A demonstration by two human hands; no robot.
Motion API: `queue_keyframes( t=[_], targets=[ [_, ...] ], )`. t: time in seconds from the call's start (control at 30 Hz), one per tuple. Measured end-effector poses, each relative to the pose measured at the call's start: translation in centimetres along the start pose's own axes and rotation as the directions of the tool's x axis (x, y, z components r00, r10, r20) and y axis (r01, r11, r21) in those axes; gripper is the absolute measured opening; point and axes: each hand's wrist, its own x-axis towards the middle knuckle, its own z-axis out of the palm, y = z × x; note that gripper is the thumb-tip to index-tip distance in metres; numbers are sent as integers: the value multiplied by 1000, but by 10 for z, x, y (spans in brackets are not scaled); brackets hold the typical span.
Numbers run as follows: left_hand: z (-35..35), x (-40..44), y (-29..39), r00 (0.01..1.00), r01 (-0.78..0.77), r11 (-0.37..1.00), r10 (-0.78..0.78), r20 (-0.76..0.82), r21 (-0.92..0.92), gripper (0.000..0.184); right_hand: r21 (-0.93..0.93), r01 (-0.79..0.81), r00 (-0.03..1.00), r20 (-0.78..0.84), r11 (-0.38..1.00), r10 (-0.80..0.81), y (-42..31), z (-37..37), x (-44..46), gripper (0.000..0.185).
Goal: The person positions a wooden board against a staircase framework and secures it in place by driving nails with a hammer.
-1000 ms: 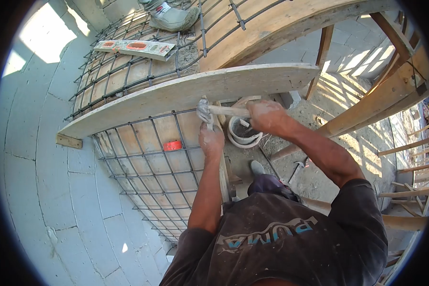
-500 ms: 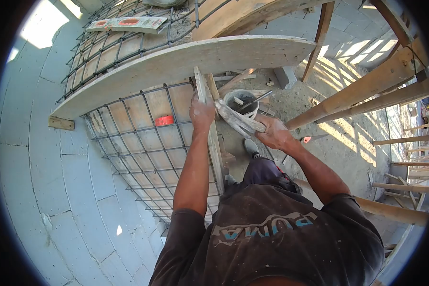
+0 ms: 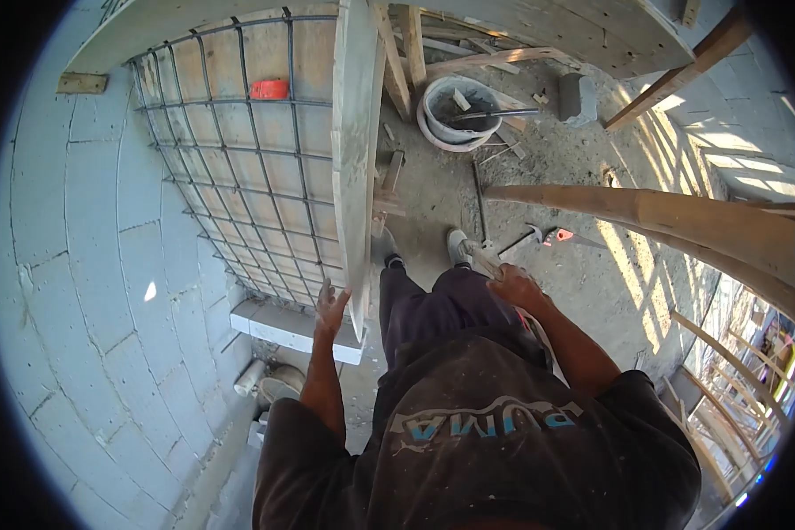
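My left hand point(image 3: 331, 309) is at the lower end of the upright formwork board point(image 3: 349, 168), fingers apart, the thumb side by the board's edge; whether it touches is hard to tell. Left of the board, a grid of steel rebar point(image 3: 230, 100) stands in front of wooden panels. My right hand point(image 3: 517, 290) is closed around a pale, dust-covered hand tool point(image 3: 483, 262) in front of my right thigh; its exact kind is unclear. A small red box-shaped object point(image 3: 269, 89) sits at the rebar grid.
A bucket point(image 3: 428, 132) with grey mix and a dark-handled tool stands ahead. A red-handled saw point(image 3: 558, 236) lies on the floor at right. Thick wooden props point(image 3: 645, 208) slant across the right side. A block wall point(image 3: 88, 309) rises at left.
My left hand has dropped from the top of the upright board to its lower end. My right hand has drawn the tool back toward my thigh. The view has tilted lower.
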Motion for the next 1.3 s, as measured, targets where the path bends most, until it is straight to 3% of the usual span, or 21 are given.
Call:
queue_keyframes(
  t=[0.07, 0.1, 0.2, 0.3, 0.33, 0.43, 0.57, 0.6, 0.7, 0.8, 1.0, 1.23, 1.3],
  targets=[
    [35, -34, -45, 978, 184, 982, -179, -103, 50, 104, -97, 44, 997, 71, 994, -37, 26, 4, 23, 52],
    [52, -39, -75, 971, 169, 980, -146, -191, 107, 104, -152, 68, 995, 89, 986, -55, 46, 11, 40, 53],
    [81, -62, -52, 942, 167, 986, -152, -301, 23, 102, -251, 73, 986, 165, 965, -32, 70, 8, 65, 55],
    [79, -49, -1, 921, -75, 983, 133, -366, 168, 99, -275, 34, 979, 203, 961, 24, 66, -8, 74, 56],
    [72, -49, 43, 909, -85, 971, 167, -381, 223, 97, -275, 16, 977, 211, 961, 44, 64, -12, 74, 56],
    [51, -18, 124, 815, -377, 882, 461, -351, 283, 97, -231, -6, 982, 180, 973, 49, 67, -13, 78, 57],
    [26, 26, 231, 794, -525, 828, 560, -237, 199, 87, -197, 38, 989, 145, 980, -9, 95, 1, 95, 60],
    [23, 35, 248, 796, -546, 821, 571, -203, 167, 83, -187, 55, 991, 134, 981, -30, 98, -2, 95, 60],
    [15, 69, 269, 909, -380, 880, 412, -62, 285, 80, -220, -5, 989, 144, 975, 38, 93, -17, 82, 60],
    [14, 77, 268, 891, -451, 879, 454, 17, 154, 69, -233, -65, 989, 113, 970, 94, 109, -19, 75, 61],
    [13, 70, 273, 843, -524, 795, 537, 47, 305, 53, -205, -269, 950, 101, 941, 294, 103, -21, 56, 50],
    [26, 83, 258, 763, -633, 729, 644, 53, 262, 56, 230, -336, 935, -32, 913, 352, 36, -17, 12, 45],
    [24, 85, 255, 816, -572, 767, 567, 111, 289, 59, 369, -248, 953, -76, 896, 295, -4, -25, -5, 43]
  ],
)
